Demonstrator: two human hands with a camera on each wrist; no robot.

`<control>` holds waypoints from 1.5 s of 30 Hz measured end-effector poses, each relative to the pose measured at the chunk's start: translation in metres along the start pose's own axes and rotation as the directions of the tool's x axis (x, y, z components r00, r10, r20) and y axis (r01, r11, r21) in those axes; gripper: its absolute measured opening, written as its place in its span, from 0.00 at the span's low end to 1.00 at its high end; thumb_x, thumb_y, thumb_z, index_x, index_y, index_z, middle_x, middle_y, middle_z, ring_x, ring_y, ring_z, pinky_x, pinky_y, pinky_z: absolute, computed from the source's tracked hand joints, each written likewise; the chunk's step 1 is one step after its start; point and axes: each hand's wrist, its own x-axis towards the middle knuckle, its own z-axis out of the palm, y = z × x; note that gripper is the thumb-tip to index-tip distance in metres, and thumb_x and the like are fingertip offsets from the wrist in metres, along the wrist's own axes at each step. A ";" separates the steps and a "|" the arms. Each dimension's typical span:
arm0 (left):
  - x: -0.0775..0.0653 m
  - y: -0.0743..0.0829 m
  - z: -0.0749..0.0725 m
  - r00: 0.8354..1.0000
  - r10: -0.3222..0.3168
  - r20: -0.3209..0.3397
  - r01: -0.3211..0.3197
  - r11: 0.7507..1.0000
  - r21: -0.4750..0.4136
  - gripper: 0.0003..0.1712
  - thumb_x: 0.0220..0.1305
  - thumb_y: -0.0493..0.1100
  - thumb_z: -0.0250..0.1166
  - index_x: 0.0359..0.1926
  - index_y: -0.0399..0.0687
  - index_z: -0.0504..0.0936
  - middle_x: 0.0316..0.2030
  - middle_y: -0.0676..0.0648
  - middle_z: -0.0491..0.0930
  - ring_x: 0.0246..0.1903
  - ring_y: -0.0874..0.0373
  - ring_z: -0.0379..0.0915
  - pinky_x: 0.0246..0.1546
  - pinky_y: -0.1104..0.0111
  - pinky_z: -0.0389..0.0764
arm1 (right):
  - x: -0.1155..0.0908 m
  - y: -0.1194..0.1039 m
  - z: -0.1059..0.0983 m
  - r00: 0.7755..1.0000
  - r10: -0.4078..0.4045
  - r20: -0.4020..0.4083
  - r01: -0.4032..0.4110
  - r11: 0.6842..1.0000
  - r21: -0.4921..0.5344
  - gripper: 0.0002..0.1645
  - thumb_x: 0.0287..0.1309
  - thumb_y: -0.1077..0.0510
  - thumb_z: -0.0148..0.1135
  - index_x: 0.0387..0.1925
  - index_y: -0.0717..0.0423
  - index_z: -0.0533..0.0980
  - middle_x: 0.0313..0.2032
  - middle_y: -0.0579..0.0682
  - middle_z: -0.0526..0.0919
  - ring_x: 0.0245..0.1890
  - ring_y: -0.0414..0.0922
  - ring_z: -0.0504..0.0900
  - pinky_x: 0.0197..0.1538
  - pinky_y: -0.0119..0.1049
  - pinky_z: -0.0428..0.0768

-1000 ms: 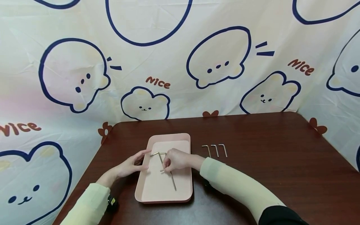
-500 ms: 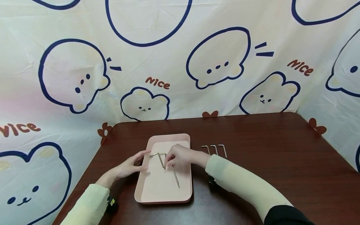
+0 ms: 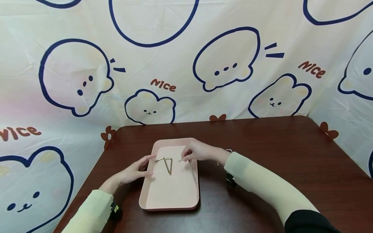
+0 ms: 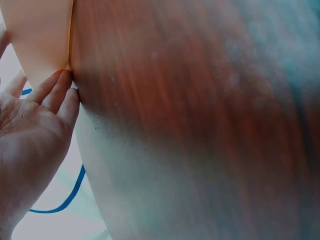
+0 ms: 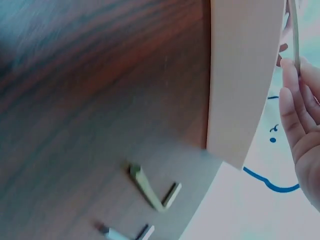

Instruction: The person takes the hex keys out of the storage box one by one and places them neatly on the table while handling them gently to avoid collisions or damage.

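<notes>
A pink tray (image 3: 169, 195) lies on the dark wooden table. Two L-shaped hex keys (image 3: 169, 166) lie in its left half, overlapping in the head view. With its fingers fairly straight, my left hand (image 3: 134, 172) touches the tray's left side; the left wrist view has its fingertips against the tray wall (image 4: 45, 35). My right hand (image 3: 196, 150) pinches another hex key (image 3: 191, 170) near its bend, over the tray's right side. The long arm of that key points toward me. In the right wrist view the key (image 5: 295, 35) shows above the fingertips.
To the right of the tray, hex keys (image 3: 229, 150) lie on the table, mostly hidden by my right forearm in the head view. Two of them, one nearer the tray (image 5: 147, 192), show in the right wrist view. A patterned cloth (image 3: 186, 64) hangs behind the table.
My right hand has moved right and away from me with the hex key, from the tray's middle to its right side. The left hand has kept its place.
</notes>
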 end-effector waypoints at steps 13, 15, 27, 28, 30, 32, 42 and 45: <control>0.000 0.001 0.000 1.000 0.000 -0.001 0.000 1.000 0.002 0.41 0.65 0.39 0.65 0.73 0.38 0.55 0.70 0.31 0.55 0.70 0.36 0.47 0.65 0.42 0.50 | -0.019 0.007 -0.023 0.999 0.041 -0.027 -0.043 0.997 -0.064 0.04 0.60 0.64 0.66 0.31 0.59 0.85 0.23 0.44 0.81 0.21 0.34 0.70 0.26 0.27 0.69; 0.000 0.000 0.000 1.000 -0.004 -0.001 0.004 1.000 0.005 0.40 0.65 0.39 0.65 0.73 0.39 0.55 0.70 0.31 0.55 0.70 0.36 0.47 0.65 0.42 0.50 | -0.023 0.008 -0.026 0.999 0.044 -0.030 -0.046 0.997 -0.064 0.04 0.60 0.64 0.65 0.30 0.58 0.84 0.23 0.44 0.81 0.21 0.34 0.71 0.26 0.27 0.70; 0.000 0.000 0.001 1.000 0.000 0.002 0.000 1.000 -0.005 0.41 0.65 0.39 0.65 0.73 0.38 0.55 0.70 0.31 0.55 0.70 0.36 0.47 0.65 0.42 0.50 | -0.040 0.014 -0.042 0.993 0.111 -0.044 -0.113 0.992 -0.063 0.04 0.61 0.61 0.66 0.33 0.55 0.86 0.25 0.42 0.83 0.21 0.37 0.72 0.26 0.30 0.71; 0.000 0.000 0.001 1.000 -0.004 0.001 0.004 1.000 -0.003 0.41 0.65 0.39 0.65 0.73 0.38 0.55 0.70 0.31 0.55 0.70 0.36 0.47 0.65 0.42 0.50 | -0.042 0.015 -0.043 0.992 0.114 -0.049 -0.117 0.991 -0.068 0.04 0.60 0.61 0.66 0.33 0.54 0.86 0.25 0.40 0.83 0.22 0.37 0.73 0.27 0.30 0.71; 0.000 0.000 0.001 1.000 -0.009 -0.002 0.009 1.000 0.000 0.40 0.65 0.39 0.65 0.73 0.39 0.55 0.70 0.31 0.55 0.70 0.36 0.47 0.65 0.42 0.50 | -0.046 0.016 -0.047 0.991 0.122 -0.060 -0.126 0.989 -0.078 0.04 0.60 0.61 0.66 0.33 0.52 0.86 0.26 0.40 0.83 0.22 0.37 0.73 0.27 0.29 0.71; 0.000 0.001 0.001 1.000 -0.002 0.001 0.002 1.000 0.006 0.40 0.66 0.39 0.64 0.73 0.38 0.54 0.70 0.30 0.55 0.69 0.36 0.48 0.65 0.41 0.50 | -0.049 0.017 -0.050 0.990 0.123 -0.068 -0.129 0.988 -0.088 0.04 0.60 0.60 0.66 0.31 0.50 0.85 0.25 0.41 0.82 0.21 0.38 0.72 0.26 0.29 0.70; 0.001 0.000 0.001 1.000 -0.002 0.002 0.002 1.000 0.006 0.40 0.66 0.39 0.64 0.73 0.38 0.54 0.70 0.31 0.55 0.70 0.36 0.47 0.65 0.42 0.50 | -0.070 0.026 -0.062 0.983 0.163 -0.080 -0.169 0.983 -0.074 0.05 0.61 0.61 0.65 0.32 0.53 0.85 0.27 0.49 0.84 0.23 0.40 0.75 0.25 0.30 0.73; 0.001 0.000 0.001 1.000 0.003 0.001 -0.003 1.000 0.010 0.40 0.66 0.39 0.64 0.73 0.38 0.54 0.70 0.31 0.54 0.70 0.36 0.46 0.65 0.42 0.50 | -0.076 0.030 -0.064 0.985 0.153 -0.084 -0.160 0.984 -0.084 0.05 0.61 0.61 0.65 0.31 0.54 0.85 0.26 0.48 0.83 0.22 0.37 0.73 0.25 0.30 0.72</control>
